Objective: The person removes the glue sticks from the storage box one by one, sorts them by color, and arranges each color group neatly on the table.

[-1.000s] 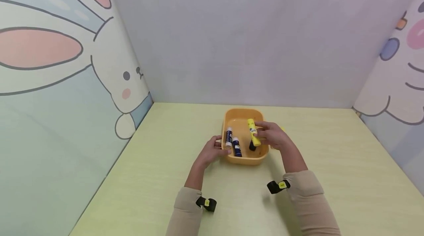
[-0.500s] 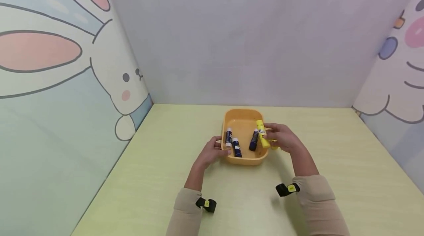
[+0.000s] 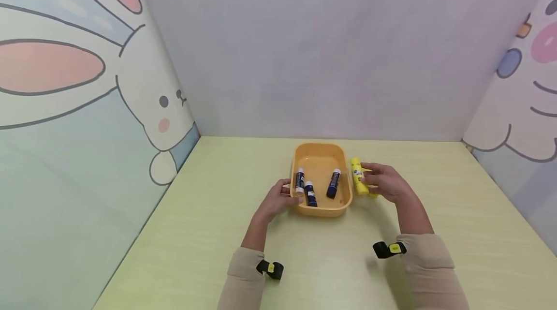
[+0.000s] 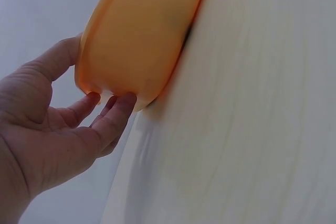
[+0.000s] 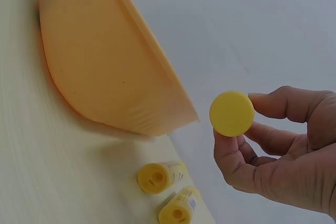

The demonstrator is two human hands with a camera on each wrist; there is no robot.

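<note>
My left hand (image 3: 276, 199) grips the left side of an orange plastic basin (image 3: 324, 212), thumb at the rim and fingers against the outer wall, as the left wrist view also shows. Three dark blue glue sticks with white ends lie inside: one along the left wall (image 3: 300, 182), one beside it (image 3: 311, 194) and one farther right (image 3: 333, 184). Just outside the basin's right rim, my right hand (image 3: 386, 182) pinches a yellow glue stick (image 3: 358, 175) between thumb and fingers. Its round yellow end (image 5: 231, 114) faces the right wrist camera, raised above the table.
Two more yellow glue sticks, one nearer the basin (image 5: 161, 177) and one beside it (image 5: 179, 206), lie on the table to the basin's right, mostly hidden by my right hand in the head view. A plain back wall (image 3: 304, 58) and cartoon-printed side walls (image 3: 87, 165) enclose the table.
My right hand has carried the yellow glue stick rightward from over the basin to past its right rim, uncovering the right-hand blue glue stick. My left hand keeps its grip on the basin.
</note>
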